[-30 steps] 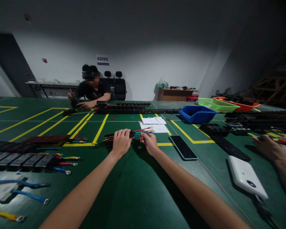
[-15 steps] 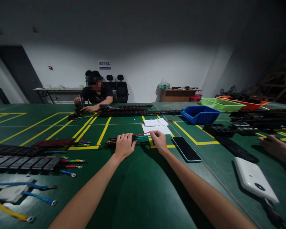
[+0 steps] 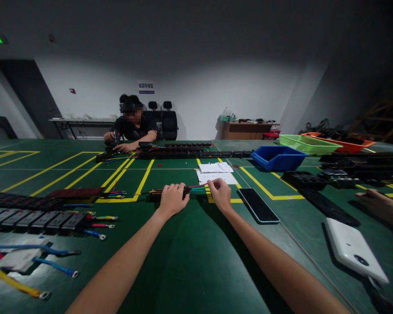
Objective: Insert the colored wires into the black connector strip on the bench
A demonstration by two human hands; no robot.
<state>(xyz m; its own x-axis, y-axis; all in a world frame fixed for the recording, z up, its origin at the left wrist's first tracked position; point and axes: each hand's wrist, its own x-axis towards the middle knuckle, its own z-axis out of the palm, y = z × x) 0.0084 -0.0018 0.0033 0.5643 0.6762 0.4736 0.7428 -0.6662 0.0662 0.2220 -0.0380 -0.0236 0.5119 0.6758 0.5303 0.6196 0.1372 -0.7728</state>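
My left hand (image 3: 173, 199) is closed over a bundle of thin coloured wires (image 3: 198, 189), pressing it down near the green table top. Dark and brownish ends of the bundle stick out to the left of that hand. On the other side, red, blue and green wires run toward my right hand (image 3: 220, 194). Its thumb and fingers pinch the wires at their right end; the tips are partly hidden. White paper sheets (image 3: 216, 176) lie just beyond my hands. A dark-screened phone (image 3: 258, 206) rests right of my right hand.
Black socket strips (image 3: 49, 223) with lugged cables lie at left. A white power bank (image 3: 355, 249), a blue bin (image 3: 278, 158) and a green tray (image 3: 309, 144) are on the right. A co-worker's hand (image 3: 381, 207) is at the right edge; another person (image 3: 134, 124) works across the table.
The view has shifted slightly, so the scene sits a little further right. Both hands keep hold of the wires, with only slight finger movement at the right hand.
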